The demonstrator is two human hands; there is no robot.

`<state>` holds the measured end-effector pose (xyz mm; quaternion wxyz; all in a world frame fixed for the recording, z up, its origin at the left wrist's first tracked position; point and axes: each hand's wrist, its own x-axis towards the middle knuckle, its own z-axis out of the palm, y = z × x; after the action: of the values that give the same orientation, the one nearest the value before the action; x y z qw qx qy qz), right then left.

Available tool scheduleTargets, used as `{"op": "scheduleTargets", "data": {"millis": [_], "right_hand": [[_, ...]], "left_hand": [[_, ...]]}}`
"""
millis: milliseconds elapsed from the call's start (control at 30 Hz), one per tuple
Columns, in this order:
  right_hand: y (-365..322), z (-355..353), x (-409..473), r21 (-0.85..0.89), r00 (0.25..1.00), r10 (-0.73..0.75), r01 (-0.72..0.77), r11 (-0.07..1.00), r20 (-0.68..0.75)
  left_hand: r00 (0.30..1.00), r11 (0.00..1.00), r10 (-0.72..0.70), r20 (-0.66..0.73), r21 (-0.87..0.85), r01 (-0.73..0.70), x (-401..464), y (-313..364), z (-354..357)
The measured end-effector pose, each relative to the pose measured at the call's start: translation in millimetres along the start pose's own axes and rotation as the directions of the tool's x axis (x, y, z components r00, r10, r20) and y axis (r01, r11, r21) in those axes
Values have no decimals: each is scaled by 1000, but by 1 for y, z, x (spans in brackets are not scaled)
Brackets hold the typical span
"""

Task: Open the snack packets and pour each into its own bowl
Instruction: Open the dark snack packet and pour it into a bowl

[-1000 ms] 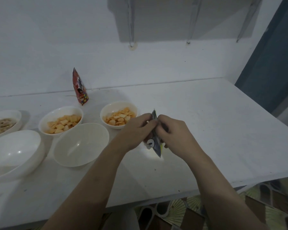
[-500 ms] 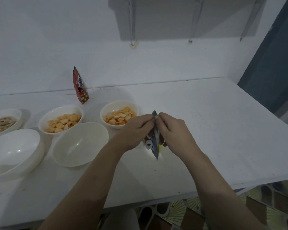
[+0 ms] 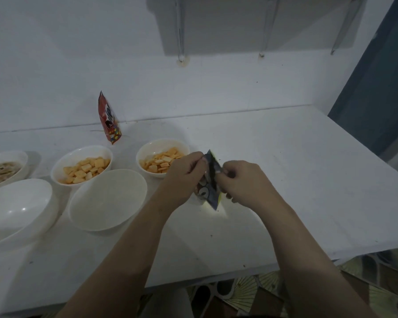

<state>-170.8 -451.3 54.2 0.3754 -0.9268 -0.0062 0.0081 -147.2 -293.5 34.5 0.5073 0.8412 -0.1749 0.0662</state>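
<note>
Two bare hands meet above a white surface (image 3: 285, 157), pulling apart the top of a small dark snack packet (image 3: 210, 180). The left hand (image 3: 184, 177) pinches one side of the packet's upper edge between thumb and fingers (image 3: 199, 158); the right hand (image 3: 244, 180) pinches the other side, its fingers clenched on the foil. The packet hangs upright between the two sets of fingers, its lower corner close to the surface, though whether it touches is hard to tell in the dim light. The mouth looks partly parted, a dark gap showing.

The packet looks thin, crinkly and light, likely slippery foil. Its contents would shift easily, so it seems best gripped right at the top seam, one pinch on each face, and kept upright until it is over a bowl.

Just beyond the left fingers sits a white bowl of orange crackers (image 3: 162, 157). Further left of the fingers is a second bowl of orange crackers (image 3: 82, 167), and at the far left edge a bowl of pale brown snacks (image 3: 2, 168). Nearer the person, left of the left wrist, stands an empty white bowl (image 3: 108, 199), with another empty white bowl (image 3: 16, 207) beside it. A red snack packet (image 3: 108, 118) stands unopened against the wall, well beyond the fingers.
</note>
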Motion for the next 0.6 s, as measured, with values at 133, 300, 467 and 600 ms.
{"op": "scheduleTargets", "data": {"millis": [133,300,467,600], "right_hand": [[3,-6,-1,-8,987,14,-16,1000,-158],[0,-4,-6,46,998,59,-60,997,37],[3,-7,-5,38,986,5,1,999,-164],[5,0,-9,39,973,-50,60,997,-225]], "left_hand": [[998,1000,-29,-53,8,29,0,2,-1],[985,993,-115,-132,-20,113,2,8,4],[970,978,-197,-139,-98,185,1,4,9],[941,940,-337,32,-48,338,1,18,15]]}}
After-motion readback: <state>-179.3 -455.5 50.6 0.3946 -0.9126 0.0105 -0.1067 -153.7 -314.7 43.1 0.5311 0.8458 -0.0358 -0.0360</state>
